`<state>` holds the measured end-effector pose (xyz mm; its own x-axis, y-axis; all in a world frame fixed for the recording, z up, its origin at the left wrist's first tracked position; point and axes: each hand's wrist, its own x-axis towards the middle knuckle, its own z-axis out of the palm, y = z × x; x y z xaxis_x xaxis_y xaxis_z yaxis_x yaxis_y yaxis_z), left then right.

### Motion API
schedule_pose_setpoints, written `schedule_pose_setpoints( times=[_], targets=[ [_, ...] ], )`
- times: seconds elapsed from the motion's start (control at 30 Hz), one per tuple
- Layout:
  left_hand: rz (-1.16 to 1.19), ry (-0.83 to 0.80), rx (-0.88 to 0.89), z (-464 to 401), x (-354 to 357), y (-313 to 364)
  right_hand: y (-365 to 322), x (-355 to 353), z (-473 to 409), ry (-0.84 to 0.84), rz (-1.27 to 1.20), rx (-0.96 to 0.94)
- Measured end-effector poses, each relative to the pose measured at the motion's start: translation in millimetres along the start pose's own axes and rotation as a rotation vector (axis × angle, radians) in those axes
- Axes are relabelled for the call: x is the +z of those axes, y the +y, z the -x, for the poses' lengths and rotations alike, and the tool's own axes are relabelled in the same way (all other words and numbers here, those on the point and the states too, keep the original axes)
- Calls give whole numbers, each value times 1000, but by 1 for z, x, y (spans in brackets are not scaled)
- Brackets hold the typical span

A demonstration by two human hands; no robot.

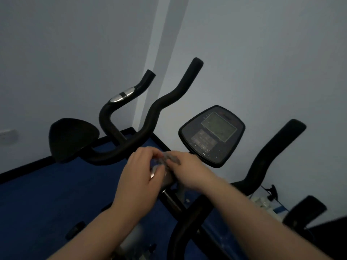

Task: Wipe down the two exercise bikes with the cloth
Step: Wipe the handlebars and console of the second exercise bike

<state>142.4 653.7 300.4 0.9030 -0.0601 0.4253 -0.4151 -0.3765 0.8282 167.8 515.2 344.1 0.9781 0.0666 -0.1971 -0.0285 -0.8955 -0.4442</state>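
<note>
Two hands meet over the middle of the near bike, just left of and below its console (212, 135). Between them is the cloth (170, 159), a small grey bunch. The left hand (139, 175) has its fingers curled round the near part of the cloth, and the right hand (185, 167) pinches the far edge with fingertips and thumb. Both grips look closed on the fabric, though motion blur hides the exact finger positions.

Judging by this, the step in hand is not a wipe stroke but a refold or regather of the cloth, done above the stem of the near bike (187, 212). The cloth does not appear to be pressed on any surface, though its underside is hidden by the hands.

Speckles show on the console's lower face, so it probably still needs a pass. The near bike's right handlebar (272, 156) rises at the right, well apart from the hands. The far bike (116, 132) stands to the left with its curved handlebars (169, 96) and its seat (73, 139), over a blue floor (47, 194).

The next move likely calls for one hand to take the cloth flat and press it onto the console or a handlebar, sliding along the surface with steady contact. A bunched cloth would clean poorly, so spreading it first matters.
</note>
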Motion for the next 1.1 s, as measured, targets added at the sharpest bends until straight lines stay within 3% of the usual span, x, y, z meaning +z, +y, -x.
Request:
schedule_pose_setpoints(
  times=[0.07,0.13,0.2,0.27,0.37,0.47,0.53,0.63,0.77,0.83,0.93,1.03,1.1],
  targets=[
    [8,-47,52,-21,2,9,21,-28,-2,66,5,54],
    [-59,-117,49,-41,12,14,43,-59,-3,321,-5,114],
    [-198,-241,-15,-51,28,12,60,-78,-10,577,7,84],
    [-388,-380,-52,-51,41,5,72,-84,-30,645,50,41],
    [-522,-361,-26,-50,49,-4,78,-69,-70,471,303,37],
    [-547,-309,-23,-50,49,-6,70,-47,-96,428,544,15],
    [-549,-302,-28,-50,48,-7,63,-37,-93,329,599,-57],
    [-537,-322,-26,-48,45,-6,67,-29,-58,9,616,-173],
    [-528,-361,-34,-47,44,-6,86,-51,-14,-211,688,-1],
    [-531,-364,-34,-47,45,-7,93,-59,-15,-187,717,137],
    [-527,-349,-32,-48,46,-7,94,-68,-45,-9,691,240],
    [-519,-329,-42,-49,46,-8,85,-75,-81,189,590,242],
    [-522,-335,-46,-49,45,-8,74,-68,-91,232,568,200]
  ],
)
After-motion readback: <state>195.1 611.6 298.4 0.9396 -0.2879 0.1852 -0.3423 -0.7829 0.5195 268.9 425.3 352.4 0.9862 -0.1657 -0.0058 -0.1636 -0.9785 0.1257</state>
